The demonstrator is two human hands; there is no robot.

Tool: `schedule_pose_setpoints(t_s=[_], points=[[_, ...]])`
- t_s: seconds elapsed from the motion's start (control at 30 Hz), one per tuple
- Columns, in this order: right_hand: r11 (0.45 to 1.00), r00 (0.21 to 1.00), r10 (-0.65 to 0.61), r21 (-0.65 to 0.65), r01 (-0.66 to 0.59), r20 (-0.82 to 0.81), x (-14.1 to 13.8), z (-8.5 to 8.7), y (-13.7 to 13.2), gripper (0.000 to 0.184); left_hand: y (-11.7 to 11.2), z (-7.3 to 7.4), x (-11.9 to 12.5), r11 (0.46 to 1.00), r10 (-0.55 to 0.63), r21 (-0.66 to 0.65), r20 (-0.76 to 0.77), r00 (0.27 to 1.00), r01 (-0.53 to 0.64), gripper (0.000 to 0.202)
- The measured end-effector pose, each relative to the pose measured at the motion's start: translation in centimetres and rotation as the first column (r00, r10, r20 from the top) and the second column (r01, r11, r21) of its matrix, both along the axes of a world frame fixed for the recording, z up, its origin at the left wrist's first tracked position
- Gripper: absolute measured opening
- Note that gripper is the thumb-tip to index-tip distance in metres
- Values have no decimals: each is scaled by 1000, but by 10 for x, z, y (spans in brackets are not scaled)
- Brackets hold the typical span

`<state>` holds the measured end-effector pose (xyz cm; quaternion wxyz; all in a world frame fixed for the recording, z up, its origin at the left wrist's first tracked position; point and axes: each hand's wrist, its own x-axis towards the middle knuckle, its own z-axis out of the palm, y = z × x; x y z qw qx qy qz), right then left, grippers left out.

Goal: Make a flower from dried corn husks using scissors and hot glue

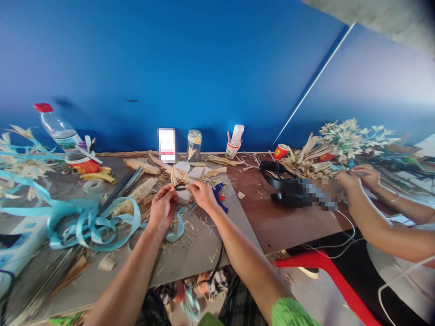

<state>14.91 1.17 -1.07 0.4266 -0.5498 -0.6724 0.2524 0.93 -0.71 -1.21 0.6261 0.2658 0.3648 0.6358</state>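
My left hand (163, 206) and my right hand (203, 195) meet over the grey board, both with fingers pinched together. Between their fingertips runs a short, dark, curved band (180, 185), gripped at either end; its exact kind is too small to make out. Directly behind it, a pale bunch of corn husk (180, 175) rises, and I cannot tell whether the band goes round it. A blue glue gun (220, 199) lies just right of my right hand. Light blue ribbon (84, 224) sprawls in loops to the left of my left hand.
Dried corn cobs (142, 166) and thin wires (118, 192) lie left. A bottle (59, 129), glass jar (194, 145) and paper cup (233, 148) line the blue wall. Black headphones (288, 197) rest right, near another person's hands (356, 179). A red chair edge (319, 260) sits below.
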Motion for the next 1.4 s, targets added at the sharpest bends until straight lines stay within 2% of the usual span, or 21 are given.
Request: schedule_pose_setpoints(t_s=[0.1,0.17,0.33,0.47,0.57,0.67,0.77,0.9,1.03,1.2,1.4], points=[[995,995,-100,17,99,26,5,2,3,38,-1,1,0,1000,-4,0,24,1000,4,31],[987,987,-159,17,159,0,9,4,5,39,-2,2,-1,1000,-2,4,38,999,1,32],[970,967,-244,-1,244,-70,21,12,12,29,-1,1,-2,1000,-8,18,34,999,7,32],[969,966,-244,11,246,-84,28,16,20,17,1,-1,-1,1000,30,2,39,999,-30,33],[963,963,-266,31,267,-36,30,18,25,26,1,-2,-1,999,41,-6,41,998,-41,33],[951,945,-307,67,302,111,31,19,31,34,2,-3,-1,998,59,-8,58,997,-58,34],[959,900,-259,-19,283,351,30,19,40,33,3,-7,-2,998,67,-6,76,995,-67,34],[955,785,-163,-102,277,598,28,14,54,32,5,-10,-1,999,52,-12,58,997,-51,34],[965,750,-96,-124,232,655,26,7,70,35,4,-10,0,999,45,-12,39,998,-44,33],[982,631,22,-135,132,776,23,1,81,32,1,-7,1,999,44,-28,20,999,-43,31],[987,614,17,-113,118,789,24,0,82,18,2,-9,2,999,27,-41,32,999,-26,30]])
